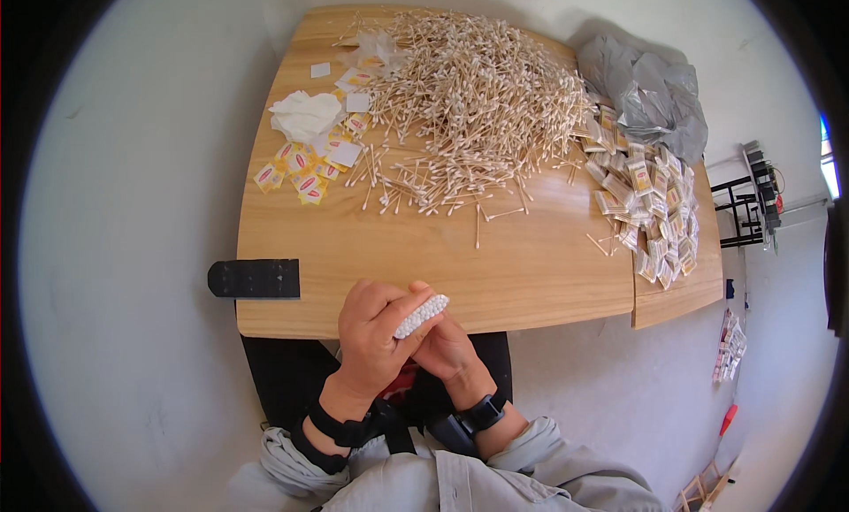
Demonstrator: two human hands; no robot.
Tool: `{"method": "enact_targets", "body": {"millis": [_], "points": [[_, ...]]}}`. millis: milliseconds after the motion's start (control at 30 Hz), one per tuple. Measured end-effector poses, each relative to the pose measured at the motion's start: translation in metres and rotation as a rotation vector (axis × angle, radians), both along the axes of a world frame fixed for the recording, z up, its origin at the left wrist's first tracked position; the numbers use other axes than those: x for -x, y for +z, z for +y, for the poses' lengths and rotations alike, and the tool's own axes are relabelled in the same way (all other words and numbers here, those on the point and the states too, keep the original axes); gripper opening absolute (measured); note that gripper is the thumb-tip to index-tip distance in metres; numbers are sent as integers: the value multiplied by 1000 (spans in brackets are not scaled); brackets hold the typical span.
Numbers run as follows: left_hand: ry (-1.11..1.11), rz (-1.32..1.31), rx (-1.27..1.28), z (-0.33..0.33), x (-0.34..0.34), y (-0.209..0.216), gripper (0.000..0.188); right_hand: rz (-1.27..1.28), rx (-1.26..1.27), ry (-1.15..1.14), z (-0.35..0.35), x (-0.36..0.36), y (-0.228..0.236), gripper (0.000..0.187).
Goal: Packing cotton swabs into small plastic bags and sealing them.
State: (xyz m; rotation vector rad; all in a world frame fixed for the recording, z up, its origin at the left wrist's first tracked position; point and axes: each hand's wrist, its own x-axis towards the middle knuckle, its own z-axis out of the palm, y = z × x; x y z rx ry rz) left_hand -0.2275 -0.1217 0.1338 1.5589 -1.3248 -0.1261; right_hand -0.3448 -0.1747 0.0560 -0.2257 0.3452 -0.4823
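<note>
A tight bundle of cotton swabs (421, 317) is held end-up in front of the table's near edge, its white tips packed together. My left hand (370, 328) wraps round the bundle with bent fingers. Against its other side presses my right hand (447, 347), closed around the lower part; some of its fingers are hidden. Beyond my hands, a large heap of loose cotton swabs (478, 96) covers the far middle of the wooden table (424, 273). A few single swabs lie at the heap's near edge.
Small yellow-and-white cards (301, 163) and crumpled white plastic (307, 116) lie at the left. At the right are many packed swab packets (654, 202) and a grey plastic bag (641, 92). A black strap-like piece (256, 279) overhangs the left edge.
</note>
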Motion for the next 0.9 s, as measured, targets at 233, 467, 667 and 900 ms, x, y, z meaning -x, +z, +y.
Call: {"method": "enact_targets", "body": {"millis": [233, 467, 667, 900], "points": [[100, 402, -166, 2, 4, -24, 37, 220, 115, 110, -12, 13, 5, 32], [111, 553, -285, 7, -14, -61, 37, 883, 680, 309, -71, 70, 43, 27], [115, 695, -379, 12, -16, -73, 26, 818, 445, -814, -182, 144, 87, 26], [132, 741, -401, 14, -27, -98, 25, 966, 558, -135, -149, 105, 36, 29]]}}
